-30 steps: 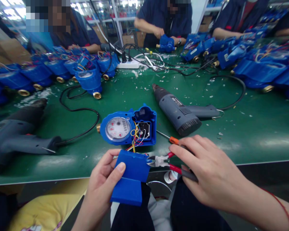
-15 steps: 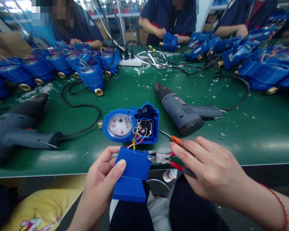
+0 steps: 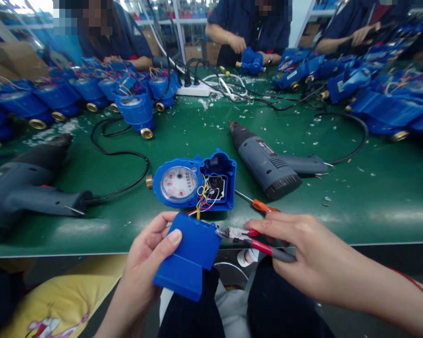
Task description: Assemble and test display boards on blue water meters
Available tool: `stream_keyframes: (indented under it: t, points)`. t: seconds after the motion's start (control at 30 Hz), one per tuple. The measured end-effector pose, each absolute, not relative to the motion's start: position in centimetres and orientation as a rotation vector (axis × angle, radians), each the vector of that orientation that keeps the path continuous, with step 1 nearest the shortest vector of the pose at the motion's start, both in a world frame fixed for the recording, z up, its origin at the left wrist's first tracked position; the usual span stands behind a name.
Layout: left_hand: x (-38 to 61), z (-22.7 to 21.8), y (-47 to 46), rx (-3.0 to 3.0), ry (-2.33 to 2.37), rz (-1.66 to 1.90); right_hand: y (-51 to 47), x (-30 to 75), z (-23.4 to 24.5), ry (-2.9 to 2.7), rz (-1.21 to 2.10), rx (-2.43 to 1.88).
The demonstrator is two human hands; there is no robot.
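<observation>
Your left hand (image 3: 143, 267) grips the blue cover (image 3: 193, 246) near the wired water meter (image 3: 193, 183). Your right hand (image 3: 313, 251) clenches red-handled pliers (image 3: 257, 245) beside it.

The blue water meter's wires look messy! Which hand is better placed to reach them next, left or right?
Probably the right hand: it holds the red-handled pliers, whose tips point toward the colored wires. The left hand is busy holding the blue plastic cover.
</observation>
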State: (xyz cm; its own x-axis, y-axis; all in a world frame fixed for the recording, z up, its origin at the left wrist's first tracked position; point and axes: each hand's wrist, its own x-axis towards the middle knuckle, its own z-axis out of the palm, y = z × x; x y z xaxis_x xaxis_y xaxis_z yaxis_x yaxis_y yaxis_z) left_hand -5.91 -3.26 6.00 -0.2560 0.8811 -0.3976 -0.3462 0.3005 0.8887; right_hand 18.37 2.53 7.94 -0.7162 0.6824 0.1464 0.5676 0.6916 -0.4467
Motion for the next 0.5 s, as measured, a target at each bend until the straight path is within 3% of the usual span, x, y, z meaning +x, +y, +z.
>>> stream_keyframes:
  t: [0.27, 0.5]
  points:
    - [-5.3, 5.9, -3.7, 0.589, 1.358, 1.282, 2.4, 18.4, 7.8, -2.516, 0.046, -0.896]
    - [-4.7, 5.6, -4.3, 0.661, 1.426, 1.327, 2.5, 16.9, 7.6, -2.519, -0.125, -0.803]
